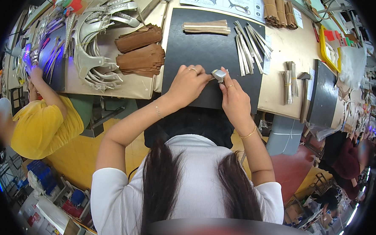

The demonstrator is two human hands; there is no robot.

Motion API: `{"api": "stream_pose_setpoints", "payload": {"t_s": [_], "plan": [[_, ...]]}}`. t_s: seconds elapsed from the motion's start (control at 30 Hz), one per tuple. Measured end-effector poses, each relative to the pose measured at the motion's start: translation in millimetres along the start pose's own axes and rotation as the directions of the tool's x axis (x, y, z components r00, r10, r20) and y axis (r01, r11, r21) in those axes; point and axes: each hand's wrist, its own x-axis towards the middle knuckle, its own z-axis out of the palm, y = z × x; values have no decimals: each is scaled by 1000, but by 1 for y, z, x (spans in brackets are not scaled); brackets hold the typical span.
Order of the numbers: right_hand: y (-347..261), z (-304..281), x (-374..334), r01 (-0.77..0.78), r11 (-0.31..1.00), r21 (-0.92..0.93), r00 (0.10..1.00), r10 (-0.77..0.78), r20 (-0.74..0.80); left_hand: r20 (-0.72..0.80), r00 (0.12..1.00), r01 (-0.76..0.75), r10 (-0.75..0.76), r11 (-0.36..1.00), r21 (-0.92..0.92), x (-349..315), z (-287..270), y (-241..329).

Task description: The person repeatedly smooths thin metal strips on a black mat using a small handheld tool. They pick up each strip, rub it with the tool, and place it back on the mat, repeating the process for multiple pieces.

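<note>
Both my hands meet over the near part of a black work mat [191, 49]. Between them is a small silvery-grey piece [218, 75] with a smooth, shiny face; its exact kind is unclear. My left hand [189, 84] pinches its left side, fingers curled and a ring showing. On the other side my right hand [236, 96] grips it with thumb and index finger. Beyond the hands lies a bundle of beige strips [206, 26]. A loose fan of silvery-white strips [252, 47] rests on the mat's right side, just past my right hand.
Left of the mat are brown leather strip stacks [140, 57], curved white strap parts [90, 40] and a hammer [153, 5]. To the right are tied strip bundles [289, 82], another hammer [304, 96] and a yellow-rimmed tray [330, 50]. A person in yellow [47, 127] works at left.
</note>
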Motion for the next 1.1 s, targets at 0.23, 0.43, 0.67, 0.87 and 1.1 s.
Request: {"api": "stream_pose_setpoints", "payload": {"t_s": [0.23,0.43,0.67,0.87,1.1], "plan": [[2,-6,4,-1,999,-32,999,2,41,48,998,-52,49,996,72,-3,-6,0],[-6,-2,2,112,988,107,984,-95,-148,91,991,-117,99,966,231,-2,-9,7],[-2,-1,6,73,996,56,992,-67,-106,46,996,-86,76,954,286,-6,-4,12],[-5,2,0,25,999,-39,998,-23,51,-30,994,104,-103,994,30,-10,-5,4],[-8,-7,1,63,998,13,998,-63,-4,54,998,-23,9,966,256,-13,-11,8]]}}
